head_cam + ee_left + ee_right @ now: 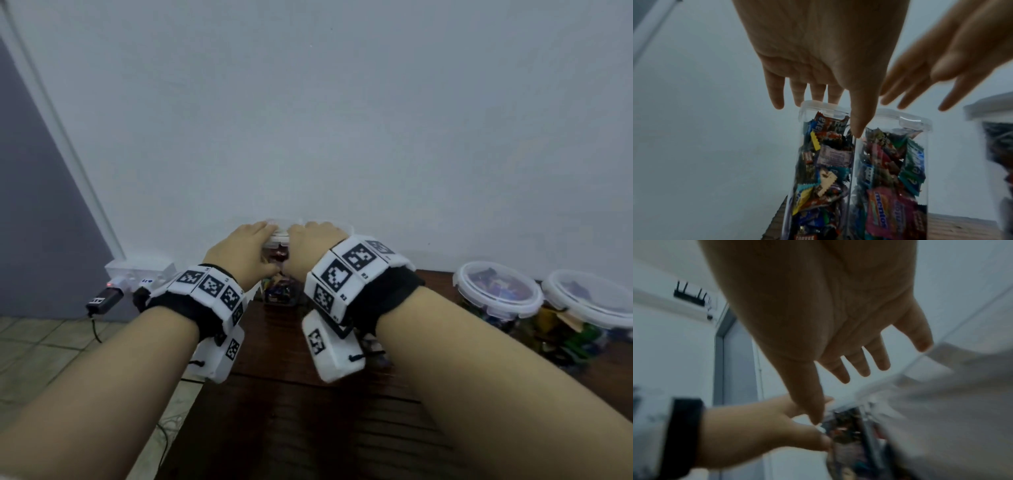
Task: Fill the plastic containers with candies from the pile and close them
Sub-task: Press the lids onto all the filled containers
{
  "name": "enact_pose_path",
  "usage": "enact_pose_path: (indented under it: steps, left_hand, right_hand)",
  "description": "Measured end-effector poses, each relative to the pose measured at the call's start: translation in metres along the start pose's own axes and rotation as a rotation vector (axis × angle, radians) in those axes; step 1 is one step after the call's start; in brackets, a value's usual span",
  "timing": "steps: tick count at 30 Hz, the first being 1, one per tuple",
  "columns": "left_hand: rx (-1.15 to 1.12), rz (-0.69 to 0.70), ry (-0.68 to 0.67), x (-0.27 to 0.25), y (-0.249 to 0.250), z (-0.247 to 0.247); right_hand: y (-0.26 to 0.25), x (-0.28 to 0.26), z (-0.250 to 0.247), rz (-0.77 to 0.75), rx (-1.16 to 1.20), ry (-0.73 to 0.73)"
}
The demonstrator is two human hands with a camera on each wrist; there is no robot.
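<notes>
Two tall clear containers stand side by side against the wall, both lidded and packed with wrapped candies: the left one and the right one. In the head view only a strip of them shows between my hands. My left hand lies over the left container's lid, fingers straight, thumb pointing down in front of the gap between the two. My right hand reaches over the right container's lid with fingers straight and spread. The right wrist view is blurred and shows my right hand open above my left hand.
Two round lidded containers of candies stand at the right on the dark wooden table. A white socket box and a black adapter with cables sit off the table's left edge. The wall is directly behind the containers.
</notes>
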State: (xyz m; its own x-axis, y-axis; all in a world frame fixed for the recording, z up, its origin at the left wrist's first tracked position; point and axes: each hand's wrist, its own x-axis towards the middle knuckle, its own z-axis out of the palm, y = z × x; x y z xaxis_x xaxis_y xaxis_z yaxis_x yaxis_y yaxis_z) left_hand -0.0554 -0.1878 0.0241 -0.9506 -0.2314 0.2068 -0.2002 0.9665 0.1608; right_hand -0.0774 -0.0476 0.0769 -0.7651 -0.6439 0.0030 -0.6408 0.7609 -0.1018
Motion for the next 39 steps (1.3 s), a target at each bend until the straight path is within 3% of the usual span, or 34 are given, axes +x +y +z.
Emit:
enact_pose_path:
  steps: [4, 10, 13, 24, 34, 39]
  left_hand:
    - [0.043, -0.003, -0.05, 0.0, 0.0, -0.002]
    - [0.069, -0.005, -0.093, 0.0, 0.002, -0.006]
    - [0.095, -0.015, -0.104, 0.0, 0.003, -0.007]
    - [0.078, 0.031, 0.077, 0.0, 0.006, 0.017]
    - [-0.064, -0.002, 0.184, 0.029, 0.006, 0.038]
    - [-0.14, -0.015, 0.345, 0.04, 0.005, 0.052]
  right_hand:
    - [0.022, 0.0, 0.015, 0.093, -0.055, -0.069]
    - [0.036, -0.007, 0.01, 0.105, -0.039, -0.1]
    - [0.032, -0.008, 0.014, 0.131, -0.02, -0.041]
    - [0.006, 0.007, 0.065, 0.135, 0.116, 0.204]
    - [0.017, 0.04, 0.077, 0.133, 0.088, 0.271]
    - [0.022, 0.055, 0.076, 0.146, 0.104, 0.286]
